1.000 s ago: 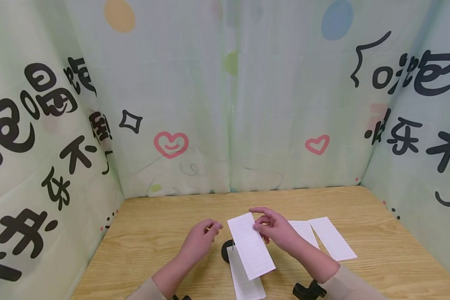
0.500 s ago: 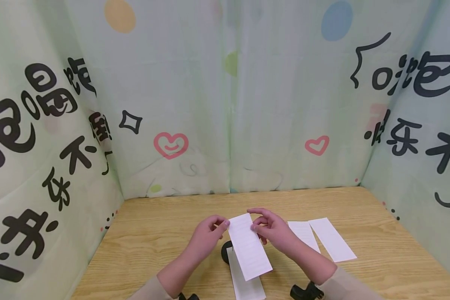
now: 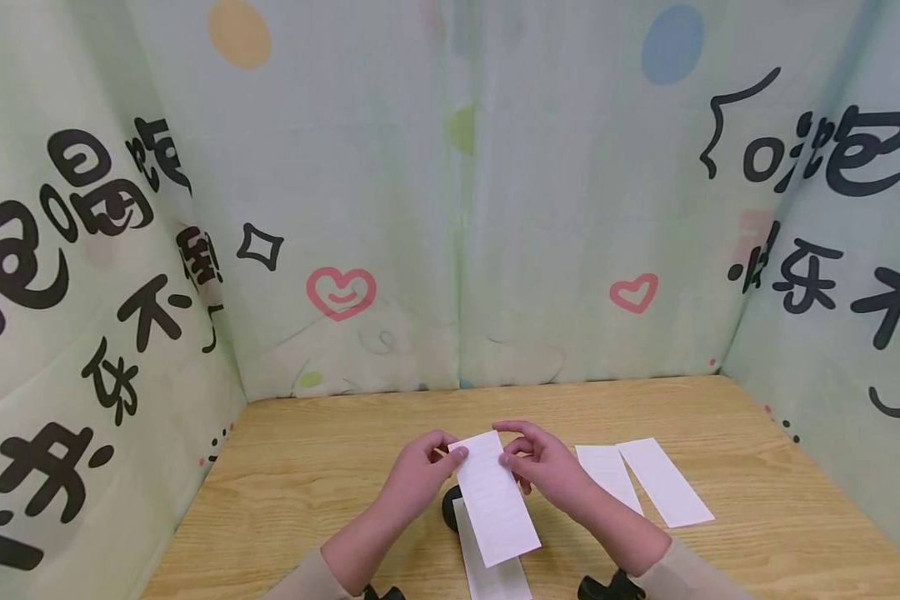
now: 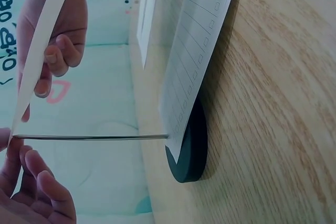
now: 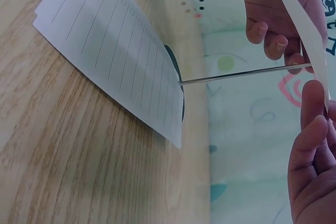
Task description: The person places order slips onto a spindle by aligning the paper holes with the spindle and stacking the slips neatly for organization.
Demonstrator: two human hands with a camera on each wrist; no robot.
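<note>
My left hand [image 3: 418, 472] pinches the upper left corner of a white paper slip [image 3: 498, 504], thumb on top. My right hand [image 3: 546, 463] pinches the same slip's right edge near its top. Below it stands a bill spike, its round black base [image 4: 193, 150] on the table and its thin metal rod [image 4: 89, 138] upright. In both wrist views the rod's tip meets the slip's underside between the hands; whether it pierces the paper cannot be told. Printed checklist slips [image 5: 113, 40] lie on the spike, the rod passing through near one end.
Two white slips [image 3: 666, 483] [image 3: 609, 475] lie on the wooden table [image 3: 307, 450] to the right of the right hand. Printed curtains [image 3: 390, 208] enclose the table at the back and both sides.
My left hand has come in from the left and taken hold of the slip's upper left corner. The slip has shifted slightly left and down, still held by the right hand.
</note>
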